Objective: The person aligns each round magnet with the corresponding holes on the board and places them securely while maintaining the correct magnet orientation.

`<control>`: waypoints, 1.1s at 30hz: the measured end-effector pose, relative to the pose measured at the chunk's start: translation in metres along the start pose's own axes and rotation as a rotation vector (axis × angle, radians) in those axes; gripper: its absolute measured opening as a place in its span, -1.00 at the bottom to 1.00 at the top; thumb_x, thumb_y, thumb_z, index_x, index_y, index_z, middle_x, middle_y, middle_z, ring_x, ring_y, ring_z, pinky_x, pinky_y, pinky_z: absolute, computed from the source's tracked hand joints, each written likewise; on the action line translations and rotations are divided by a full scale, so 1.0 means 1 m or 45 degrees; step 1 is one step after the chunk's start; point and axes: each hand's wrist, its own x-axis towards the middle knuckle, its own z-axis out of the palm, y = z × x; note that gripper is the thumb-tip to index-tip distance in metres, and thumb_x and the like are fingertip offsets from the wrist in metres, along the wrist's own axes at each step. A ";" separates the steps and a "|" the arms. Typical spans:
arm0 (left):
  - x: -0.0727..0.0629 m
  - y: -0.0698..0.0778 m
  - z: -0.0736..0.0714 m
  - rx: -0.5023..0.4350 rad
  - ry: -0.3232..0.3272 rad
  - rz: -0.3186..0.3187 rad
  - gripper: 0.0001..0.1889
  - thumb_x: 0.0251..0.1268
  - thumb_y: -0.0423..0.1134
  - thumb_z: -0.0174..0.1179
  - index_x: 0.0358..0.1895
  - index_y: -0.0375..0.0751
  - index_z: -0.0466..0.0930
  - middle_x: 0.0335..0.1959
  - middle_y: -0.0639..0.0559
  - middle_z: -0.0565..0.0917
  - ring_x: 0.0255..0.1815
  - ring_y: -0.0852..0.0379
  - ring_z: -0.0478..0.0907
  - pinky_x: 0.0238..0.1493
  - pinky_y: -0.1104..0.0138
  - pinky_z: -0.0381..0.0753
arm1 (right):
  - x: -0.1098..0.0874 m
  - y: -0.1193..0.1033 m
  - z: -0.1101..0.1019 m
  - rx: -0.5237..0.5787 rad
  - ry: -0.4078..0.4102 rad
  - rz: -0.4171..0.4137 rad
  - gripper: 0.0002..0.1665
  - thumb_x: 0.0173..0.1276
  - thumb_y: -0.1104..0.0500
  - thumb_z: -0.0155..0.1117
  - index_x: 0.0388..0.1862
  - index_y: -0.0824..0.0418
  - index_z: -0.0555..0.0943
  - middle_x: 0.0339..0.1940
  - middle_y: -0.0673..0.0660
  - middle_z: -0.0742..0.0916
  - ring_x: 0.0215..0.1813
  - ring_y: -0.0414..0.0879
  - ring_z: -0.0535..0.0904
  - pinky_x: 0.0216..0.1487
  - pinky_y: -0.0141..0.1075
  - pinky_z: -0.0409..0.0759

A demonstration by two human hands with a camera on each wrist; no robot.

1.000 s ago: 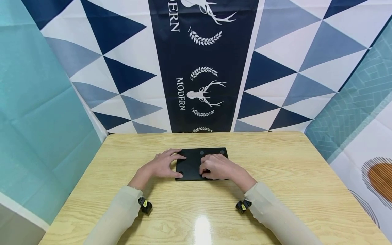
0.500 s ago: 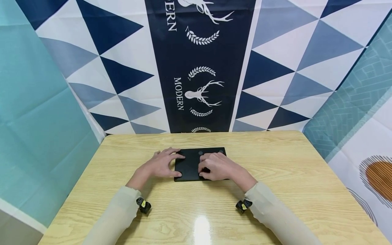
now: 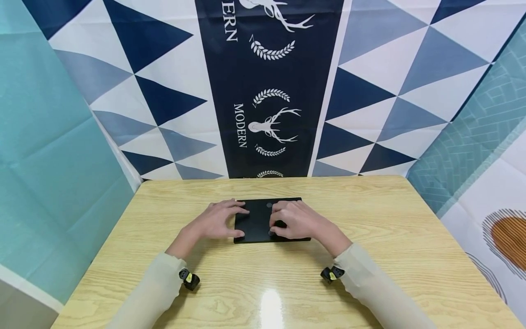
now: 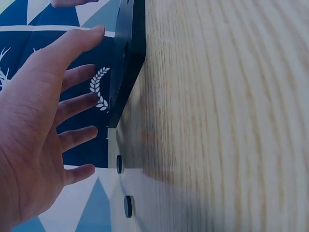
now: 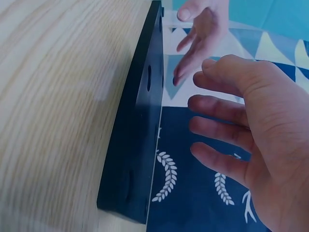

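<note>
A flat black rectangular board [image 3: 255, 221] lies on the wooden table. Dark round spots [image 5: 149, 77] mark its upper face. My left hand [image 3: 215, 221] spreads around the board's left end, thumb toward the near corner and fingers toward the far one. In the left wrist view its fingers are apart with nothing between them. Over the board's right half is my right hand [image 3: 297, 221]. The right wrist view shows its fingers loosely bent beside the board, holding nothing. Its thumb tip is close to a grey round spot [image 3: 271, 233] in the head view.
Two small dark discs [image 4: 128, 207] stand out on the table past the board's left end in the left wrist view; in the head view the left hand hides that spot. A patterned cloth [image 3: 271, 91] hangs behind the table's far edge.
My right hand has shifted slightly right and away from me, uncovering a near round spot and covering the far right one. The left hand stays nearly in place.
</note>
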 end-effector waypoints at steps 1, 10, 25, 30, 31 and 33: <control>-0.001 0.000 0.000 0.003 0.004 0.002 -0.29 0.48 0.27 0.41 0.61 0.15 0.60 0.80 -0.03 0.41 0.84 -0.32 0.29 0.62 -0.52 0.32 | -0.001 0.000 -0.001 0.000 0.008 0.001 -0.95 0.51 0.05 0.58 -0.20 -0.04 0.90 -0.18 -0.04 0.82 -0.20 -0.18 0.77 -0.26 -0.38 0.68; -0.014 0.000 -0.002 0.002 0.053 0.021 -0.29 0.46 0.26 0.43 0.60 0.15 0.62 0.78 0.00 0.45 0.83 -0.30 0.32 0.63 -0.51 0.33 | -0.018 0.009 -0.006 -0.033 0.073 0.013 -0.93 0.49 0.07 0.56 -0.23 -0.04 0.91 -0.19 -0.05 0.81 -0.20 -0.16 0.77 -0.23 -0.30 0.74; -0.026 0.005 -0.008 -0.005 0.130 0.104 -0.31 0.44 0.20 0.47 0.57 0.12 0.65 0.76 -0.01 0.49 0.82 -0.32 0.33 0.60 -0.55 0.35 | -0.034 0.026 -0.012 -0.068 0.110 0.129 -0.93 0.44 0.03 0.61 -0.17 -0.04 0.92 -0.11 -0.02 0.84 -0.25 -0.15 0.76 -0.29 -0.32 0.70; -0.033 0.010 -0.005 0.007 0.144 0.111 -0.33 0.42 0.18 0.49 0.56 0.15 0.66 0.74 0.02 0.51 0.82 -0.29 0.34 0.59 -0.52 0.39 | -0.034 0.031 -0.013 -0.080 0.153 0.136 -0.90 0.42 0.02 0.62 -0.16 -0.03 0.92 -0.10 0.00 0.86 -0.23 -0.11 0.80 -0.29 -0.29 0.71; -0.034 0.011 -0.005 0.010 0.144 0.112 -0.33 0.42 0.17 0.49 0.55 0.16 0.67 0.74 0.02 0.51 0.82 -0.29 0.35 0.58 -0.52 0.39 | -0.034 0.032 -0.013 -0.085 0.162 0.135 -0.91 0.42 0.02 0.61 -0.17 -0.03 0.92 -0.10 0.00 0.86 -0.23 -0.10 0.79 -0.30 -0.29 0.70; -0.037 0.013 -0.005 0.023 0.141 0.114 -0.33 0.42 0.18 0.49 0.55 0.17 0.67 0.74 0.02 0.52 0.81 -0.29 0.35 0.57 -0.52 0.40 | -0.034 0.033 -0.014 -0.091 0.179 0.136 -0.91 0.41 0.02 0.61 -0.18 -0.03 0.92 -0.11 0.01 0.86 -0.24 -0.10 0.79 -0.31 -0.28 0.70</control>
